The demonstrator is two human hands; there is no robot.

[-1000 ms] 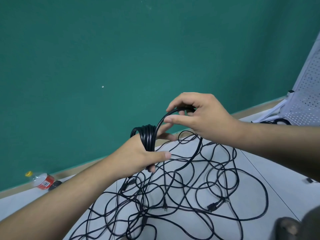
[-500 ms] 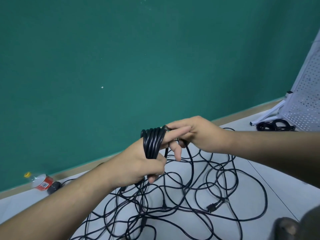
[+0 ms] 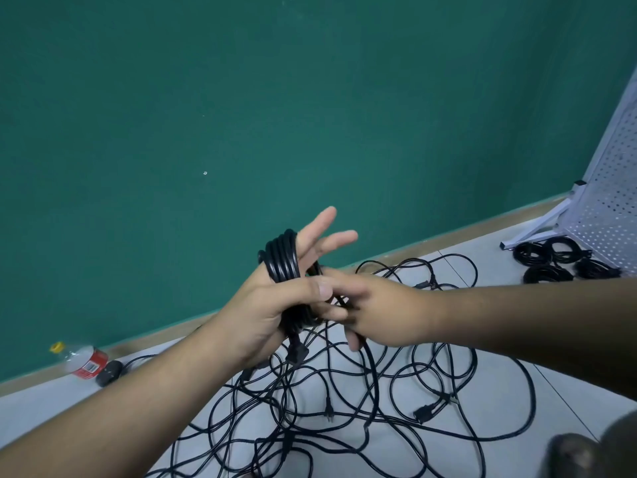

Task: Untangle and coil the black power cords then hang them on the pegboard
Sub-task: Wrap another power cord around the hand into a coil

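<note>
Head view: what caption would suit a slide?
Left hand wrapped in a black cord coil, right hand pinching the loose strand above the floor tangle.

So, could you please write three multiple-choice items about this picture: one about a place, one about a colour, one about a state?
1. Where is the unfinished coil?
A. On the pegboard
B. Round the left hand
C. Flat on the floor

2. Which colour is the bottle cap?
A. Yellow
B. Blue
C. Green

3. What is the right hand doing?
A. Hanging open
B. Making an empty fist
C. Gripping the cord

Answers: 1 B, the loops circle the palm; 2 A, the cap is plainly yellow; 3 C, its fingers curl on the cord.
</note>
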